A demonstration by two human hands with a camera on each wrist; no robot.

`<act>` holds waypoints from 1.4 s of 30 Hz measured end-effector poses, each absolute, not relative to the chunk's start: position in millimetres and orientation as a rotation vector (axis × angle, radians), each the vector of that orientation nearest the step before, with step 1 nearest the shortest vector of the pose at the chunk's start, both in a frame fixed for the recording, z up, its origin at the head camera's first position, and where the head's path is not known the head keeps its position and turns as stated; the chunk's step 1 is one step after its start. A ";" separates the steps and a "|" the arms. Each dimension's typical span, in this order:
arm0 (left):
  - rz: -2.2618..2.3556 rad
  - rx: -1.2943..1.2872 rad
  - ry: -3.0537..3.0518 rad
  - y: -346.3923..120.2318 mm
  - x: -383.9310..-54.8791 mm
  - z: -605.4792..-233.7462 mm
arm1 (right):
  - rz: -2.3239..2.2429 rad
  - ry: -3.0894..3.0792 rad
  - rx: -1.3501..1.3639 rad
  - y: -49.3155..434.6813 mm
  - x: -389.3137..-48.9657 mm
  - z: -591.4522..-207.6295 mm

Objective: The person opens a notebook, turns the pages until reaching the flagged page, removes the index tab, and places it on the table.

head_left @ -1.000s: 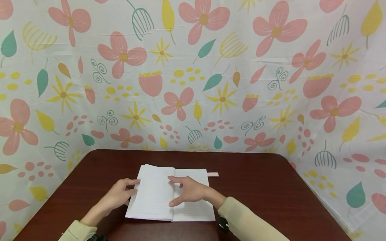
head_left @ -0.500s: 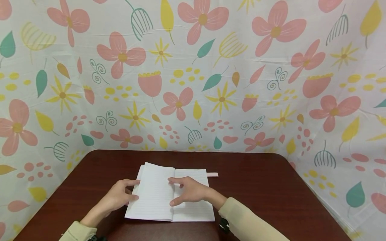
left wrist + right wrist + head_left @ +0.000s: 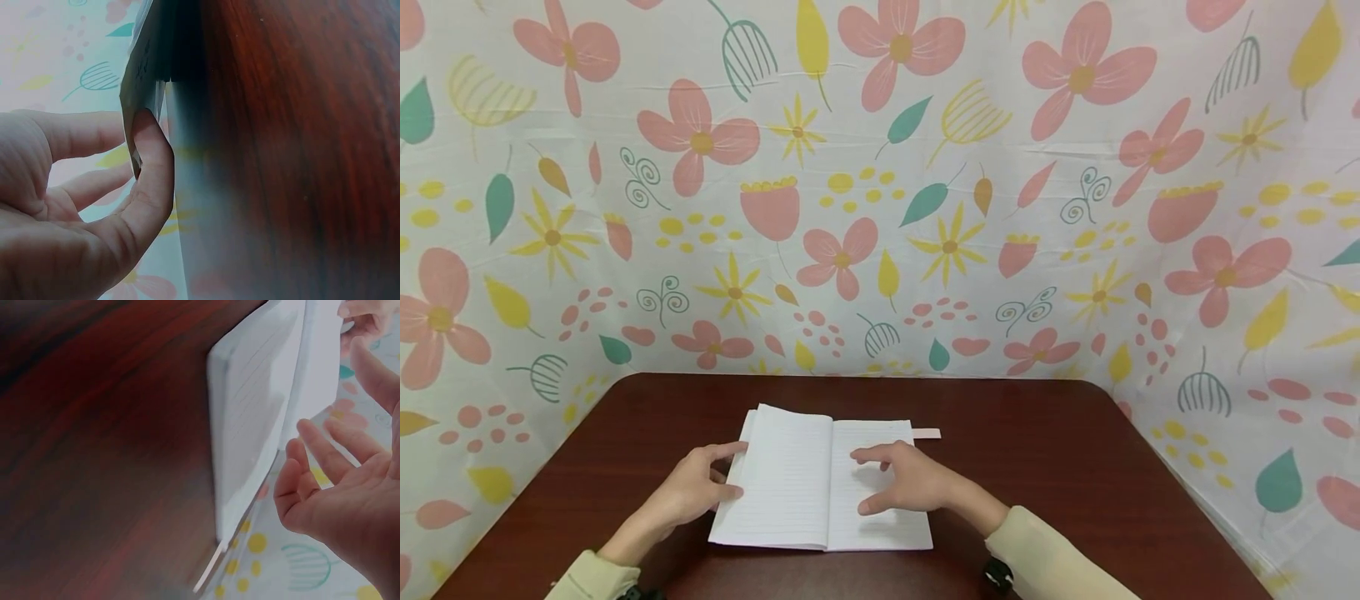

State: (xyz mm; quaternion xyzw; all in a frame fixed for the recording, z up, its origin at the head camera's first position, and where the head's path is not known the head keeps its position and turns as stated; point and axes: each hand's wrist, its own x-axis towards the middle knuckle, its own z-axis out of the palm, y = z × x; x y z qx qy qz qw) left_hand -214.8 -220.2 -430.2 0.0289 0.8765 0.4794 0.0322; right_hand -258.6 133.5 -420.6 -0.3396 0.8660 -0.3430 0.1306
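An open notebook point(image 3: 782, 487) with lined white pages lies on the dark table. My left hand point(image 3: 688, 487) holds its left edge, thumb on one side and fingers on the other. In the left wrist view, that grip of the left hand point(image 3: 119, 219) on the notebook's edge point(image 3: 140, 75) shows from close by. Above the right page hovers my right hand point(image 3: 913, 481), its fingers spread and loosely bent, with nothing in them. The right wrist view also shows the right hand point(image 3: 356, 494) apart from the pages point(image 3: 256, 406).
A pale pink strip point(image 3: 927, 433) sticks out from the notebook's upper right side. The dark red-brown table point(image 3: 1045, 467) has a floral cloth point(image 3: 880, 250) hanging behind it and at both sides.
My right hand has moved right, from the notebook's middle fold to over the right page. The left thumb has slid slightly down the left edge, and the top left page corner stands slightly higher.
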 end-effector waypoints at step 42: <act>1.444 0.118 2.720 -222.2 -214.8 -431.0 | -0.765 2.706 -0.809 210.0 -246.7 -438.4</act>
